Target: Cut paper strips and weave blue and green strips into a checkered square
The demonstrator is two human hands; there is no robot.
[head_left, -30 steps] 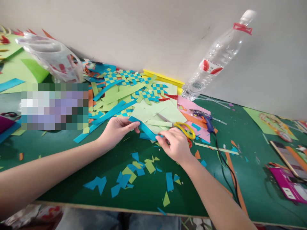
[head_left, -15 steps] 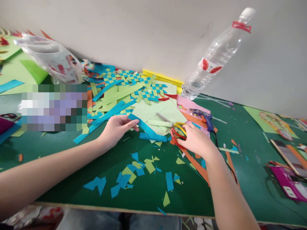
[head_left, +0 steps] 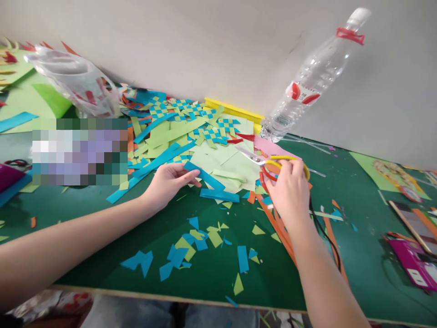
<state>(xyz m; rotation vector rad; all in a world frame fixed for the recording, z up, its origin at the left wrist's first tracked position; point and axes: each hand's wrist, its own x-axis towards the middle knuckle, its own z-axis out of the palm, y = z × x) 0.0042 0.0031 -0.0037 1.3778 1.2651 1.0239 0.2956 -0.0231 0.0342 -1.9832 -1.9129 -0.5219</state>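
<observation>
Just left of the frame's centre, the left hand (head_left: 167, 182) rests on the green bench (head_left: 211, 278), its fingers pinched on the near end of a blue paper strip (head_left: 210, 179) that slants away over pale green sheets (head_left: 218, 161). Right of centre, the right hand (head_left: 290, 191) is clenched around the yellow handles of the scissors (head_left: 264, 162), whose blades point left and are lifted just above the paper. The strip looks light, thin and floppy and likely to crease or tear, so a flat pinch near its end suits it. The scissors are stiff and best held by the loops. Cut scraps (head_left: 191, 246) lie below, and a clear bottle (head_left: 307, 86) leans at upper right.
</observation>
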